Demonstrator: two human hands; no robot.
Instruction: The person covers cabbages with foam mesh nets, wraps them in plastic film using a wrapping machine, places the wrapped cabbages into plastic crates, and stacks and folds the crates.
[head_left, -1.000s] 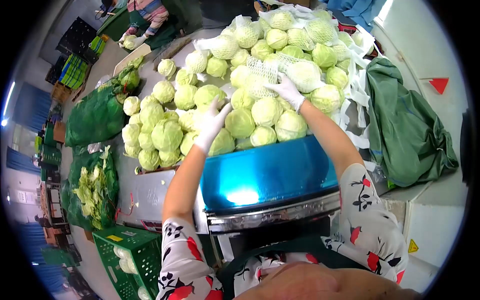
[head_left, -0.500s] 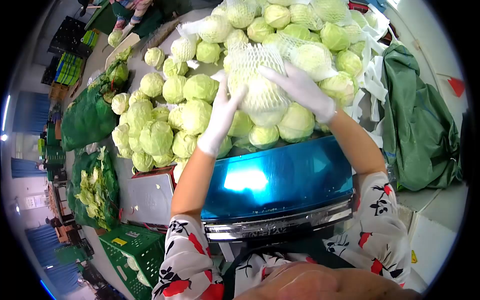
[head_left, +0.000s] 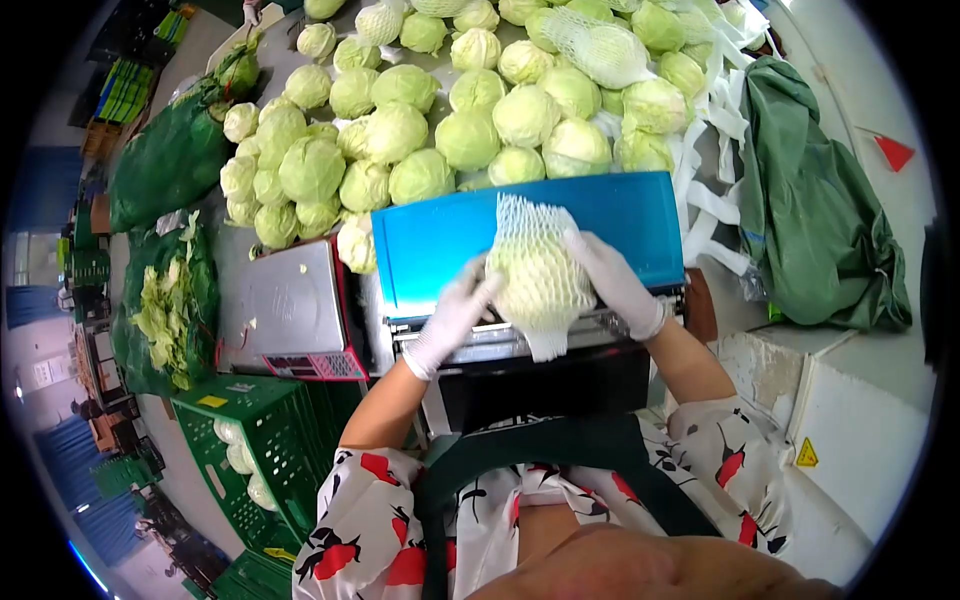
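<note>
A cabbage in a white foam net sleeve is held between my two white-gloved hands, over the near edge of a blue-topped machine. My left hand grips its left side. On the opposite side my right hand presses against the net with bent fingers. The sleeve's loose ends stick out beyond the cabbage, one toward the pile and one toward my body. Beyond the machine lies a heap of pale green cabbages, mostly bare. Another netted cabbage rests at the back of it.
A flat metal scale sits left of the machine. Below it stands a green crate with netted cabbages inside. Green mesh sacks line the left, one with loose leaves. White foam nets and a green bag lie to the right.
Both hands have brought the netted cabbage from above the pile toward my body, over the machine. The view has tipped downward, and the person at upper left is nearly out of sight.
</note>
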